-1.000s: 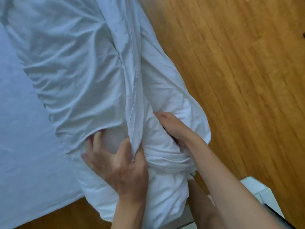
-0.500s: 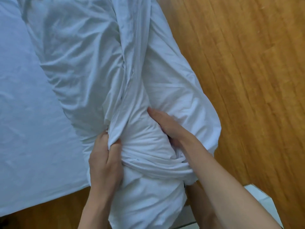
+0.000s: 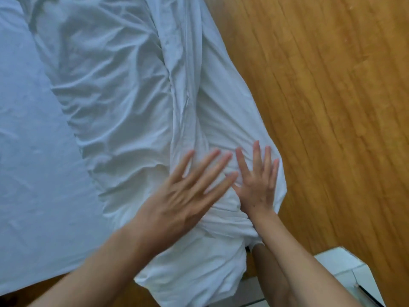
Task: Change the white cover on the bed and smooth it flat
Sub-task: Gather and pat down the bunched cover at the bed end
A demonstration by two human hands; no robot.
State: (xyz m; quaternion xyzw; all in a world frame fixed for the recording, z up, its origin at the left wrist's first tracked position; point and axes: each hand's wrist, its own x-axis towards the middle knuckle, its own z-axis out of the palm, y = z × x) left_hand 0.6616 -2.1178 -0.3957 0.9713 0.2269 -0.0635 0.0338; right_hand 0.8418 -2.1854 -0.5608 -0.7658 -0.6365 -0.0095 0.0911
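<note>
Both hands are flat and spread on my feed, nothing gripped. From where I watch, the left hand (image 3: pixel 188 196) comes in from the lower left with its fingers straight and fanned; it is blurred, so I cannot tell how firmly it presses. Just beside it, the right hand (image 3: pixel 257 180) lies palm down, fingers splayed wide, on the same cloth. Their fingertips nearly meet.

Under both palms I see the white cover (image 3: pixel 132 96), bunched into a long wrinkled roll. Its near end hangs below the wrists, toward the person's body, where a bare leg (image 3: pixel 270 275) shows behind the right forearm. Beyond the hands, the roll runs away to the top of the view, with a thick folded ridge down its middle.

Left of the roll I see the flatter pale sheet of the bed (image 3: pixel 28 129). Right of it is the wooden floor (image 3: pixel 332 107), and a white tiled patch (image 3: pixel 338 264) sits at the lower right corner.
</note>
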